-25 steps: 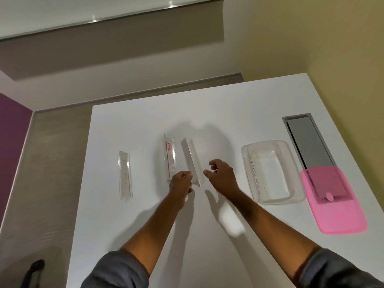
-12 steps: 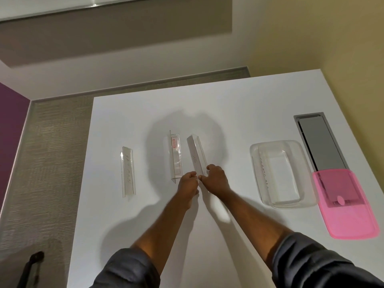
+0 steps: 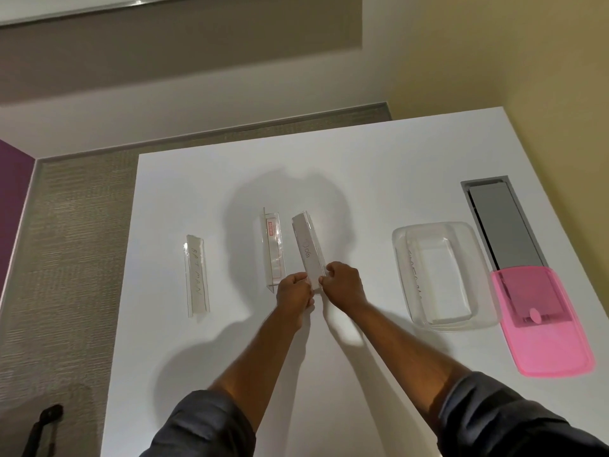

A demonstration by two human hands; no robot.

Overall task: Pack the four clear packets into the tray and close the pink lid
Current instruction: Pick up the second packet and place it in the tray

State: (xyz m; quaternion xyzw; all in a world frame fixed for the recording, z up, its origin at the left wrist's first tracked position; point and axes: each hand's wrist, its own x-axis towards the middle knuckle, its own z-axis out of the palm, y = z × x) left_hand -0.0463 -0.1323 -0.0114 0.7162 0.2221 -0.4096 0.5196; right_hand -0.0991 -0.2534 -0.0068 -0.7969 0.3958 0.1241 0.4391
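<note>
White and matte, the table (image 3: 362, 166) fills most of my view, a smooth square slab with sharp edges set against a pale yellow wall and a strip of ribbed grey carpet (image 3: 72, 258).

At its centre I see the middle packet (image 3: 308, 249), a long clear plastic sleeve with a white insert and a handwritten scrawl, lying slightly tilted. My left hand (image 3: 294, 296) and right hand (image 3: 344, 285) both meet at its near end, fingertips pinching that end from either side, knuckles curled, wrists almost touching. I cannot tell whether the end is lifted off the table.

Just beside it on the left lies a second clear packet (image 3: 273, 249), thinner-looking, creased lengthwise, with a small red printed label near its far end. Well apart to the left sits a third packet (image 3: 197, 275), also a folded transparent strip, carrying handwritten letters along its length.

To the right of my hands stands the tray (image 3: 400, 258), a clear rounded-corner rectangular tub with a glossy rim; faint writing shows along its left inner side, which may be a fourth packet lying inside, though I cannot be sure.

Beyond the tray on the right the pink lid (image 3: 547, 338) lies flat, translucent, soft-cornered, with a small oval tab. Its far end overlaps a long grey metal-framed slot (image 3: 501, 222) recessed in the table.

Dark grey sleeves (image 3: 204, 427) cover both forearms near the bottom edge.
</note>
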